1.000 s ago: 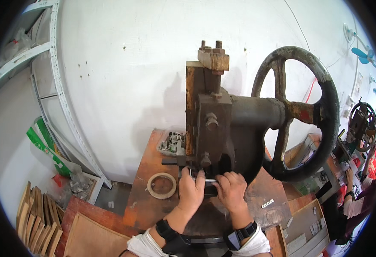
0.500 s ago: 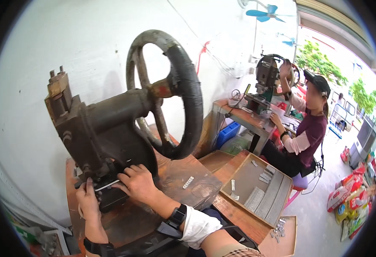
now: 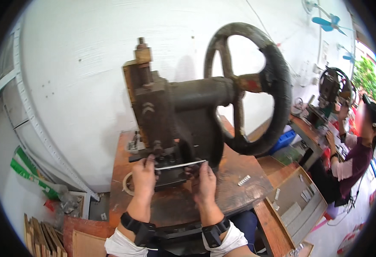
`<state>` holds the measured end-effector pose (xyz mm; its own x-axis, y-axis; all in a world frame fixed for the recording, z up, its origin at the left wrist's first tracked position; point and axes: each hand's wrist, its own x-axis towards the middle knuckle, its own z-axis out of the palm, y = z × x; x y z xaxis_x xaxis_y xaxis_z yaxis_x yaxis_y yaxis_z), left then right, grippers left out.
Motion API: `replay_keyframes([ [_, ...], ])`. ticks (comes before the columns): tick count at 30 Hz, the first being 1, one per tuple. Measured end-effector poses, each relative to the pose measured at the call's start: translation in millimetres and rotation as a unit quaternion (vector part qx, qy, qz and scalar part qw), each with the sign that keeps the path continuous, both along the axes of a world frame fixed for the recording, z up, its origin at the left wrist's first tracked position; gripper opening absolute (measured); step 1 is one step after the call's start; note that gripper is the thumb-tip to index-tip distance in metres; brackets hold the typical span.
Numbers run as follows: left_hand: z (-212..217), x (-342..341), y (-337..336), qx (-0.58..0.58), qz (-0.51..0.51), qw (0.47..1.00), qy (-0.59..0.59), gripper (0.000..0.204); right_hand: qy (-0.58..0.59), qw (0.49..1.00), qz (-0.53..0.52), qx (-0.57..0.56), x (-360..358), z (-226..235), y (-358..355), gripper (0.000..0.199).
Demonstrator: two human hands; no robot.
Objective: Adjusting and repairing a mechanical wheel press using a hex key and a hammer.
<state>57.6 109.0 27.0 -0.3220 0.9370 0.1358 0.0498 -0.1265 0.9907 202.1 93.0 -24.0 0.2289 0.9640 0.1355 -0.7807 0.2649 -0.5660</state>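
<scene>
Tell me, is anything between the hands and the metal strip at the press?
Nothing visible is. The left hand and the right hand each pinch an end of the metal strip, which lies across the press bed.

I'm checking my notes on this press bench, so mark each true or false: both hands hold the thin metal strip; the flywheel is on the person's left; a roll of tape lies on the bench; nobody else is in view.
1. Both the left hand and the right hand hold the thin metal strip at the press. True.
2. The flywheel is on the person's left. False: it is on the right.
3. A roll of tape lies on the bench. True.
4. Nobody else is in view. False: a co-worker sits at the right.
</scene>
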Motion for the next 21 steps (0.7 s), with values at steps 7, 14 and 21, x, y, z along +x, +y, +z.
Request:
replay_keyframes([
  [7, -4.2, -11.0, 2.9, 0.012, 0.02, 0.999, -0.037, 0.032, 0.272, 0.946, 0.161, 0.08, -17.0, 40.8, 25.2, 0.049],
  [14, -19.1, -4.0, 13.2, 0.068, 0.066, 0.994, 0.061, 0.042, 0.295, 0.928, 0.176, 0.146, -22.4, 54.0, 37.4, 0.059],
  [21, -26.6, 1.0, 14.2, 0.044, 0.095, 0.994, 0.038, 0.039, 0.34, 0.928, 0.128, 0.078, -25.2, 64.9, 33.0, 0.056],
])
